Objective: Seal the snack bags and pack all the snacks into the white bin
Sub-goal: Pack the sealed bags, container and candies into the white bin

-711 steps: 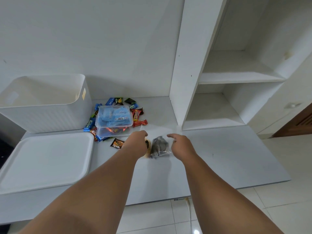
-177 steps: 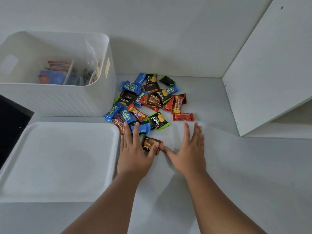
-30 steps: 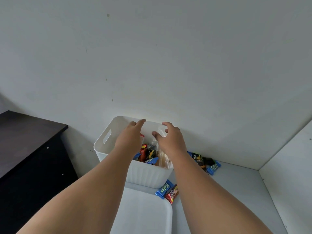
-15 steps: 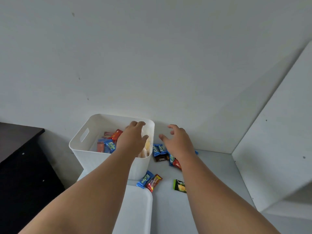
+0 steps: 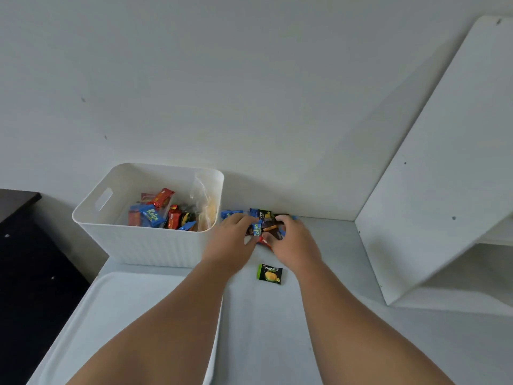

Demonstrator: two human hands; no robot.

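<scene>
The white bin (image 5: pixel 144 245) stands at the back left of the table and holds several wrapped snacks (image 5: pixel 155 216) and a clear bag (image 5: pixel 204 202). To its right, against the wall, lies a small pile of wrapped snacks (image 5: pixel 265 218). My left hand (image 5: pixel 231 243) and my right hand (image 5: pixel 291 243) come at the pile from both sides, fingers curled round several of its packets. One green and black packet (image 5: pixel 269 273) lies alone on the table, nearer than my hands.
The bin's flat white lid (image 5: pixel 111 315) lies on the table in front of the bin, under my left forearm. A dark cabinet (image 5: pixel 25 259) stands to the left. A white shelf unit (image 5: pixel 444 190) rises on the right.
Both hands have left the bin and dropped right onto the snack pile by the wall, closing round it. The view has tilted down towards the table.
</scene>
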